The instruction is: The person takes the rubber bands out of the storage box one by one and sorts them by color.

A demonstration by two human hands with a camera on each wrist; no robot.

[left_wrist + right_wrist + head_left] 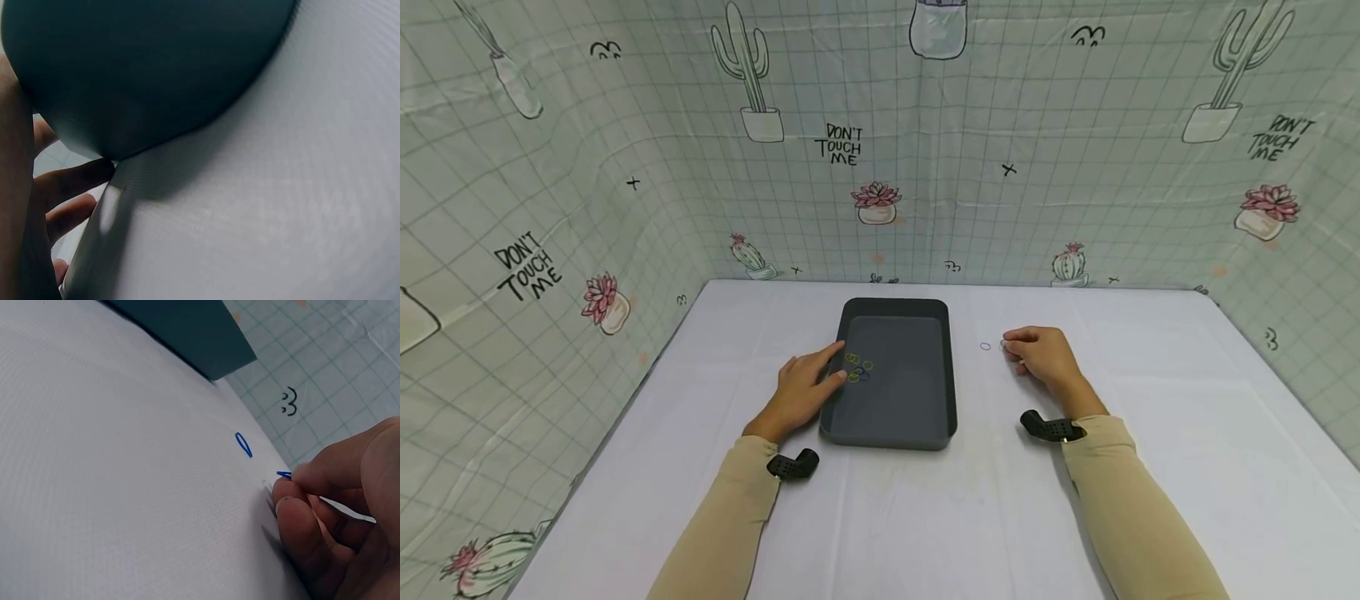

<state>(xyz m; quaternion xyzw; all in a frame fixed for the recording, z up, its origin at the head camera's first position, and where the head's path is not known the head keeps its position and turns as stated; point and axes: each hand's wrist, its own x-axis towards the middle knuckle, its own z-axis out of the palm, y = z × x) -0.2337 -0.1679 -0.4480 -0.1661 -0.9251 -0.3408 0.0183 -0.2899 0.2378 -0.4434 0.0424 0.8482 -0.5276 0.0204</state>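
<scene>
My right hand (1043,354) pinches a small blue rubber band (284,474) between thumb and fingertips, close over the white tabletop. Another blue rubber band (244,445) lies flat on the cloth, just left of that hand in the head view. On the left side of the dark grey tray (898,417), my left hand (801,387) rests with its fingers spread; the thumb and index finger reach over the rim. Several yellow rubber bands (868,366) and dark blue ones (863,377) lie in the tray, near the left thumb.
White cloth (1000,517) covers the table. A grid-patterned curtain (962,167) with cactus drawings stands behind it and along both sides. Each wrist wears a black camera mount (793,465). The tray's right wall lies between its inside and the loose band.
</scene>
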